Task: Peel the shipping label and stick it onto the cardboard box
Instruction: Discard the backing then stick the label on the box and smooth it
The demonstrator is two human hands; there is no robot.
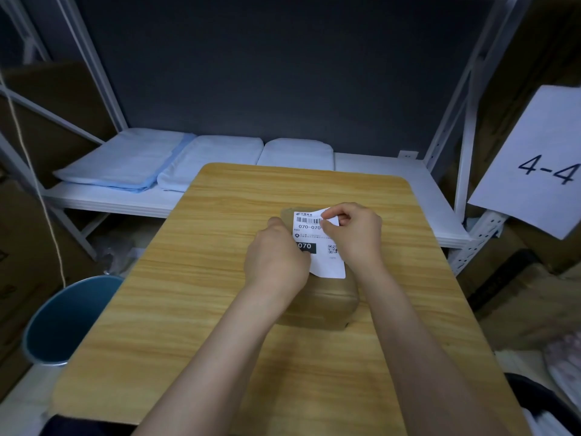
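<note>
White shipping label (323,247) reading "070-070", pinched by both hands (276,262) over the cardboard box (327,305).

I'm seeing a wood-grain counter (220,309), what are probably folded pale-blue towels (151,162) lying on a white shelf (393,184), a blue bin (63,322) sitting left, and a "4-4" sign (537,162) hanging right.

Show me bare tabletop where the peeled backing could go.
Bare wood lies left of the box, toward the bin side, and on the far table strip before the towels. Crowded: the middle, where left hand and right hand work the label.
</note>
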